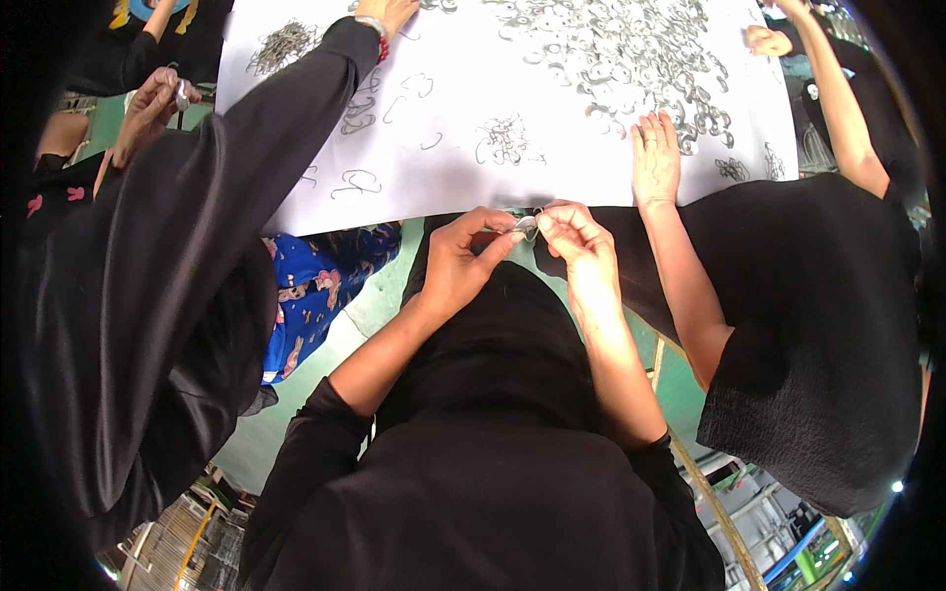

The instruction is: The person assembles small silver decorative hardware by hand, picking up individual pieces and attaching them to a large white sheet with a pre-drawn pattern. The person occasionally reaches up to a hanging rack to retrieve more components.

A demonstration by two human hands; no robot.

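Just off the table's near edge, my left hand (465, 258) pinches a small, shiny, curved silver metal piece (525, 226) between thumb and fingertips. My right hand (583, 242) meets it from the other side, thumb and forefinger closed on a thin wire hook (538, 210) against that piece. The fingers partly cover both parts, so how they join cannot be made out. Straight ahead on the white tabletop (434, 187) lies a loose heap of thin wire hooks (506, 140). A large spread of curved silver pieces (611, 49) fills the far middle and right.
On the left, a co-worker's black-sleeved arm (286, 118) reaches across the table. To the right, another co-worker's hand (656, 163) rests near the silver pieces. More wire hooks (284, 47) lie at the far left, and a small wire bunch (731, 168) sits at the right.
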